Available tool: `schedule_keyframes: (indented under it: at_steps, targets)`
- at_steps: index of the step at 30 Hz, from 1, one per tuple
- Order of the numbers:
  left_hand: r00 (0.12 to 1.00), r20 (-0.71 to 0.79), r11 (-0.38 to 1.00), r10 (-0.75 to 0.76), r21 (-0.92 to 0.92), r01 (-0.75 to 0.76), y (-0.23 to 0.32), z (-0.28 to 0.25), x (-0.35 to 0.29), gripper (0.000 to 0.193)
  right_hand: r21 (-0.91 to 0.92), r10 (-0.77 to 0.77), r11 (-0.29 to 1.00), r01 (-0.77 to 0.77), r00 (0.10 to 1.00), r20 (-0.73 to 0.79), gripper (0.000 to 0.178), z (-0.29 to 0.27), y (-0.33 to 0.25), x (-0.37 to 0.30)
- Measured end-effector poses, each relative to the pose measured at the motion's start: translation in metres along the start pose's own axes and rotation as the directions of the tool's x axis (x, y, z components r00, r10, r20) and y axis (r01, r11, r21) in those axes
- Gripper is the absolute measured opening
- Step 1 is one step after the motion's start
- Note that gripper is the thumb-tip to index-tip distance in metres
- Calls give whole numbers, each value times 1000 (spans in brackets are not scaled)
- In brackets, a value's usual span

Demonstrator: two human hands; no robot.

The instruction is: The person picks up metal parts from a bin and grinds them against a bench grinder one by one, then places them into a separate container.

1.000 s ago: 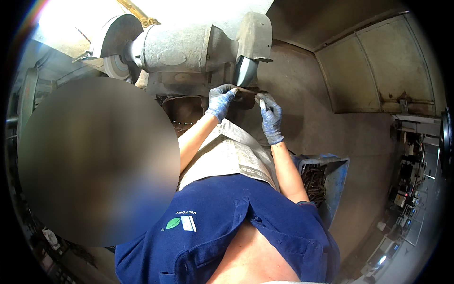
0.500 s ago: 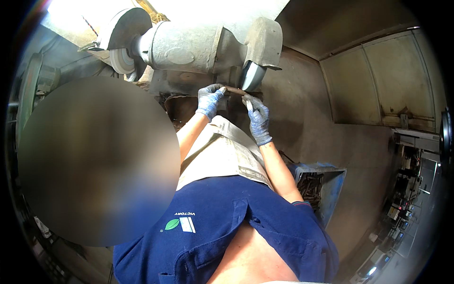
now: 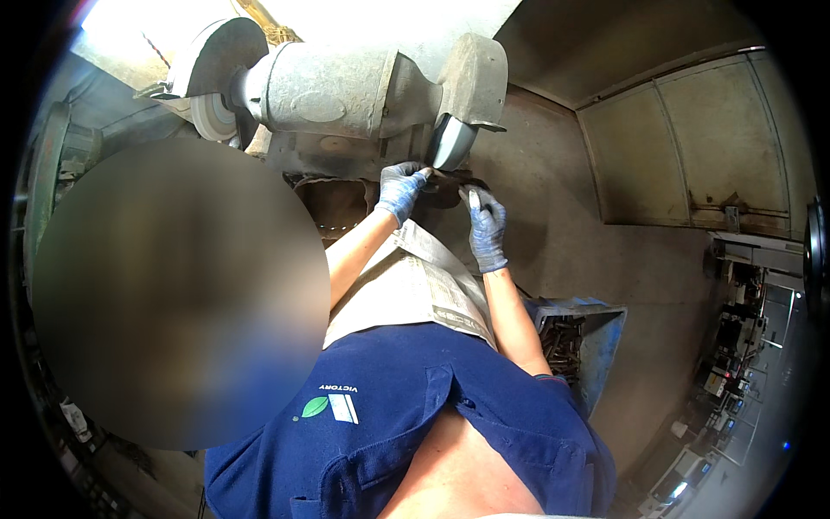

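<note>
Two gloved hands, the left hand [image 3: 401,192] and the right hand [image 3: 488,227], pinch one dark bar [image 3: 447,177]. Just above this grip is the grinding wheel [image 3: 454,145].

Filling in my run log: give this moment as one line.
left hand: on workpiece; right hand: on workpiece; right wheel: beside workpiece, contact unclear; blue bin: by right forearm

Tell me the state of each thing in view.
Left hand: gloved, pinching dark workpiece.
Right hand: gloved, gripping the other end.
Right grinding wheel: partly covered, spin unclear.
Dark workpiece: below that wheel, contact unclear.
Blue crate: open, holding dark pieces.
Newspaper: spread out, creased.
</note>
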State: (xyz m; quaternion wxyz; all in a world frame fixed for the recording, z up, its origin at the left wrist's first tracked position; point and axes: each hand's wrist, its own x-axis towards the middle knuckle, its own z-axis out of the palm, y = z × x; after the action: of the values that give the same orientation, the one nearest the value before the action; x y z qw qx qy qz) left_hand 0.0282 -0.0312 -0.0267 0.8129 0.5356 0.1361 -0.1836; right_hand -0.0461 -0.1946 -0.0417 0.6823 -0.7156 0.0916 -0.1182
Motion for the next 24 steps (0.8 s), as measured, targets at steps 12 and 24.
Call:
schedule_keyframes:
  at_steps: [12,24]
  targets:
    - [997,-41,993,62,106,-57,21,-36,2,11,91,0,996,-1,1000,12,15,44,13,4]
    - [967,172,981,187,14,-192,25,-73,-36,16,-337,-454,786,518,854,253,30,47,-72,-35]
